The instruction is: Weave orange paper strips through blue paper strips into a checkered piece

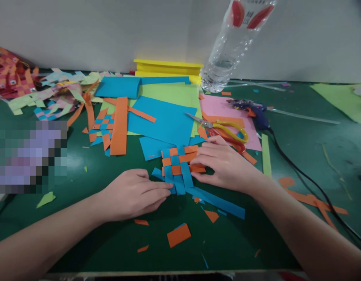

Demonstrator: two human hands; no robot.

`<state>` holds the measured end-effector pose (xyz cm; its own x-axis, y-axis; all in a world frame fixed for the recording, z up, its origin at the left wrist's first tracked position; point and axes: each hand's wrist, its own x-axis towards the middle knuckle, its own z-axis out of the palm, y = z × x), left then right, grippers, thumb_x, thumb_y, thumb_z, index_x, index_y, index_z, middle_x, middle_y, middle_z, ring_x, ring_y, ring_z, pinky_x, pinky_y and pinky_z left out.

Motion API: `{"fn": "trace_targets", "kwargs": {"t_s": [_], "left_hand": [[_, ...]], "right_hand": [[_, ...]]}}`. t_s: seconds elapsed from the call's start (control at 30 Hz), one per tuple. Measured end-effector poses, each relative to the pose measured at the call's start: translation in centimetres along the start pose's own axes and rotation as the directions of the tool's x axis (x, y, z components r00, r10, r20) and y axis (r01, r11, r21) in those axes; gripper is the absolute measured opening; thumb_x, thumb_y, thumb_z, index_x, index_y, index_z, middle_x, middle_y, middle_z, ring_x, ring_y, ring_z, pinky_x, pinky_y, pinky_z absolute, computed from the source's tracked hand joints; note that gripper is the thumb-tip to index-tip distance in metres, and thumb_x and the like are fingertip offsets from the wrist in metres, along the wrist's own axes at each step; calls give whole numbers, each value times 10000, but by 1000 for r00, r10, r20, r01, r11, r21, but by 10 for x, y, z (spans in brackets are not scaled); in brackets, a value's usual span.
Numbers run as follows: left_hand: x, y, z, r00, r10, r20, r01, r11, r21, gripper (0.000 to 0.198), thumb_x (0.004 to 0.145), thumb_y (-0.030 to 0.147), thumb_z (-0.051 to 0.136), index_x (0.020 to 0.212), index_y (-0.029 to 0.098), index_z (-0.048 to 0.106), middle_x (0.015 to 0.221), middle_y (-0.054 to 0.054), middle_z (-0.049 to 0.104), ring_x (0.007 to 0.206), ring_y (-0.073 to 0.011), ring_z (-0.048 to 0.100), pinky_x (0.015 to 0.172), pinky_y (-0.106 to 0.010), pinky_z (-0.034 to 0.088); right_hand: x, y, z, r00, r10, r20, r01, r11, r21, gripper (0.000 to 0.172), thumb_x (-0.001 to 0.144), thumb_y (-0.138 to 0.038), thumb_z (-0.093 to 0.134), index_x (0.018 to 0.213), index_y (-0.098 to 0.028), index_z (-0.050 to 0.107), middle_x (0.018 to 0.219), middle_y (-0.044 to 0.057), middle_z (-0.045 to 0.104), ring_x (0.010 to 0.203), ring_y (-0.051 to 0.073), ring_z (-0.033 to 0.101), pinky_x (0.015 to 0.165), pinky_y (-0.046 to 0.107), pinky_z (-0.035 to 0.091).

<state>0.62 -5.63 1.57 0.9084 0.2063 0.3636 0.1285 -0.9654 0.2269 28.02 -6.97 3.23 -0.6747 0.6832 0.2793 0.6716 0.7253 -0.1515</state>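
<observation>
A small checkered weave of blue and orange paper strips lies flat on the table between my hands. Stretched close together, the fingers of my left hand rest their tips on the lower ends of its blue strips. My right hand has its thumb and fingers around the loose orange ends on the weave's right side; part of these ends is hidden under the fingers. A long blue strip runs out to the lower right. Just behind the right hand lie scissors with yellow handles.
Blue sheets and a wide orange strip lie behind the weave. A glue gun with a black cord rests at right on pink paper. A water bottle stands near the wall. Paper scraps lie in front; finished weavings pile up at left.
</observation>
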Motion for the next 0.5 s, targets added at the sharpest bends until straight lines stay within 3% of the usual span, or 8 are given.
{"fn": "trace_targets", "kwargs": {"t_s": [0.27, 0.37, 0.5], "left_hand": [[-1, 0, -4, 998, 5, -58, -4, 1000, 18, 184, 932, 134, 494, 1077, 166, 602, 1087, -25, 744, 755, -106, 690, 612, -281, 454], [-3, -3, -6, 987, -62, -149, 73, 995, 69, 247, 905, 94, 527, 1129, 181, 580, 1067, -35, 741, 834, -130, 686, 703, -291, 464], [-4, -11, -6, 951, -218, -218, 247, 962, 117, 265, 913, 113, 539, 1165, 192, 558, 1086, -64, 704, 985, -184, 643, 824, -330, 474]], "right_hand": [[-2, 3, -7, 999, 50, -16, -48, 995, 83, 184, 861, -350, 601, 932, -186, 643, 878, 46, 681, 854, 202, 606, 872, 392, 379], [-2, 4, -7, 994, 99, -38, -94, 988, 120, 316, 858, -360, 593, 1120, -185, 599, 1097, 90, 673, 1047, 243, 594, 970, 430, 391], [-2, 7, -2, 989, 118, 94, -129, 984, 122, 521, 879, -359, 551, 1359, -187, 447, 1442, 108, 482, 1354, 275, 406, 1125, 499, 295]]}}
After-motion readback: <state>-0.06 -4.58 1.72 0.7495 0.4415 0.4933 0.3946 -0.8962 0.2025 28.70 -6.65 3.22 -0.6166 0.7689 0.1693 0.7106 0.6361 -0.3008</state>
